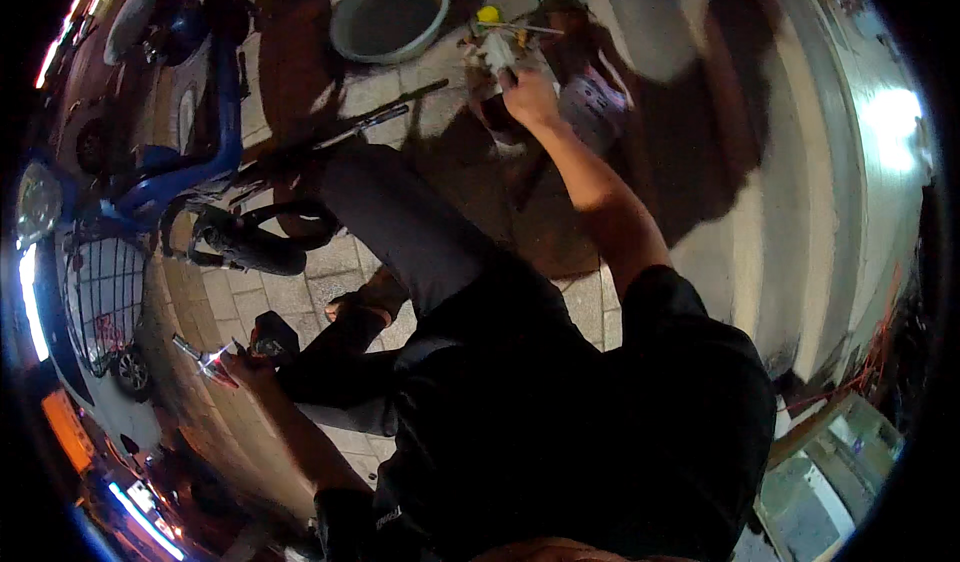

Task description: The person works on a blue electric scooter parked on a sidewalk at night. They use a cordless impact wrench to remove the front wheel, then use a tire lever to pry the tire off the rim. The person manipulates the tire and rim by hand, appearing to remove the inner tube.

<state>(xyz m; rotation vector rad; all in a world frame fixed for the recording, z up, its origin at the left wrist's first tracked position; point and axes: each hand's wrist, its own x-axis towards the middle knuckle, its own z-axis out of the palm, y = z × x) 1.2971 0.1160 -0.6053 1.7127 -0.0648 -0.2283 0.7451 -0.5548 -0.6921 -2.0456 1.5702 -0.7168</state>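
Note:
Low on the left, my left hand (246,370) is closed on a silver and red object (214,362) whose kind I cannot make out. Up at the centre right, my right hand (531,98) reaches to a cluttered stand, fingers curled on a pale grey object (497,51) that is partly hidden. Beside that lie a yellow round item (489,14), a thin light rod (540,29) and a printed pinkish-grey container or bag (593,102). My dark-trousered legs are bent beneath me.
A grey basin (437,17) sits on the paving. At left are a black tyre with a frame (268,255), a blue scooter (160,182) and a grey vehicle (90,357). Pale steps (790,262) run along the right, with a glass-fronted box (815,492) at lower right.

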